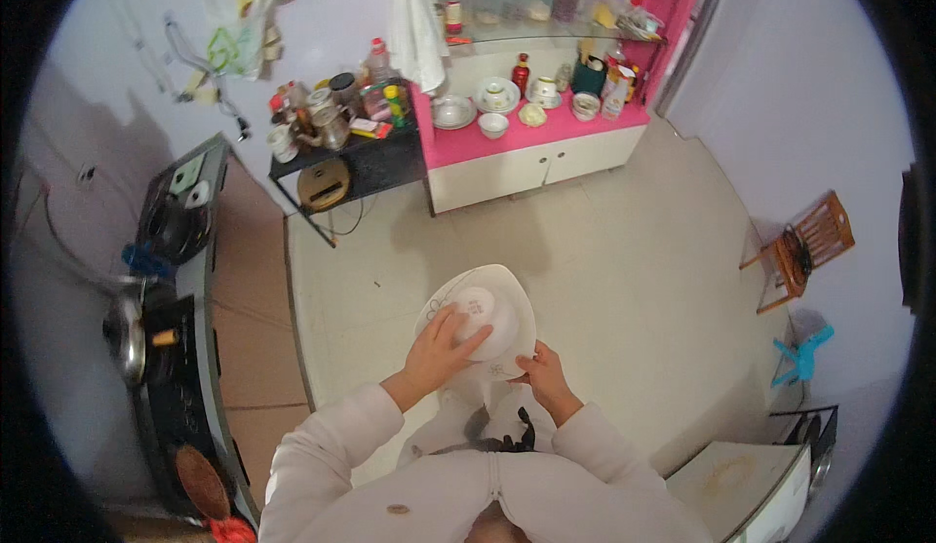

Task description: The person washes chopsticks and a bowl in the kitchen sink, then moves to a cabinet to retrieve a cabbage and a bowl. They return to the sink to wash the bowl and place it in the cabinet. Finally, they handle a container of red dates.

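A white plate [521,302] with a grey floral line pattern is held out in front of my body, above the tiled floor. Upside down on it rests a white bowl [503,332], its foot ring facing up with small print inside. My left hand [439,349] lies over the bowl, fingers spread across its base and side. At the plate's right near rim, my right hand [542,375] pinches the edge with the thumb on top; its other fingers are partly hidden beneath.
Ahead stands a pink-topped cabinet [468,150] with stacked bowls, plates and bottles. Left of it is a black side table [387,155] crowded with jars. A stove counter [183,367] runs along my left. On the right are a wooden chair [797,254], a blue stool [803,356] and a white-topped table [720,470].
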The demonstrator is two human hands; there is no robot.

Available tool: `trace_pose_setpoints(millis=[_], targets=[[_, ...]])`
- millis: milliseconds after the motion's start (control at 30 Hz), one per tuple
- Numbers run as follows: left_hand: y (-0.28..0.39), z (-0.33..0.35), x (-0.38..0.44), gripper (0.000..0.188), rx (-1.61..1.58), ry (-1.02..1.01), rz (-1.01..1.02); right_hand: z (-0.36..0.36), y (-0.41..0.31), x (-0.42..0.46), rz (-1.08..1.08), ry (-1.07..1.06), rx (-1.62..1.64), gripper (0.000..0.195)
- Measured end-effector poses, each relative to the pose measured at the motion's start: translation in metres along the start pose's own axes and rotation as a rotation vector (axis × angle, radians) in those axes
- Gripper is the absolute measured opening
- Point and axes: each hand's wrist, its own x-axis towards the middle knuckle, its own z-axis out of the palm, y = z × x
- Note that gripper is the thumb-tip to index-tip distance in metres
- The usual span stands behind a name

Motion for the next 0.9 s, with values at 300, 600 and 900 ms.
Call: trace_pose_setpoints(millis=[300,600,900], targets=[[-0.049,0.071,0.124,0.069,-0.090,-0.056,0.072,-0.058,-0.072,0.127,-0.028,0.077,0.032,0.032],[-0.072,0.126,0.260,0.051,-0.083,-0.126,-0.112,-0.129,-0.177,0.253,0.022,-0.047,-0.078,0.031],[-0.134,0.154,0.340,0.052,-0.202,-0.128,-0.168,-0.141,-0.208,0.349,0.024,0.035,0.015,0.032]])
